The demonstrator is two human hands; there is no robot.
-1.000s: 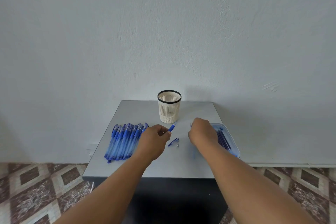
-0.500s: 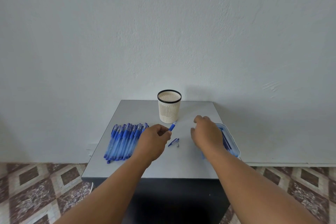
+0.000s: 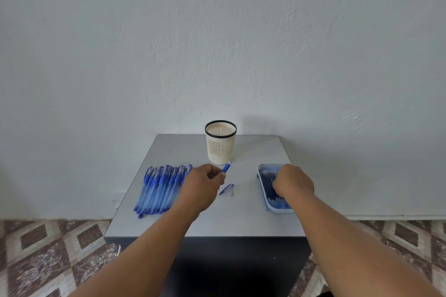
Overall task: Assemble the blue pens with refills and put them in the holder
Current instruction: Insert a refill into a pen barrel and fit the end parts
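The left hand (image 3: pixel 201 187) holds a blue pen barrel (image 3: pixel 226 167) with its fingers curled around it; the blue end sticks out toward the holder (image 3: pixel 220 143) and stops just beside its base. The holder is a cream slotted cup with a black rim, and it stands upright near the far edge of the grey worktop (image 3: pixel 205 222). On the left side lies a row of blue pens (image 3: pixel 160 188), side by side, and the left wrist covers the right end of this row. Between the two hands, a blue cap (image 3: pixel 226 189) and a small grey tip (image 3: pixel 232 193) lie on the worktop, just beside each other. The right hand (image 3: pixel 293 182) is over the pale blue tray (image 3: pixel 261 167) of dark refills (image 3: pixel 268 183), knuckles up; its fingers are hidden, so I cannot tell if they grip anything. Behind stands a plain white wall (image 3: pixel 217 43), and below is a patterned tile floor (image 3: pixel 48 255)
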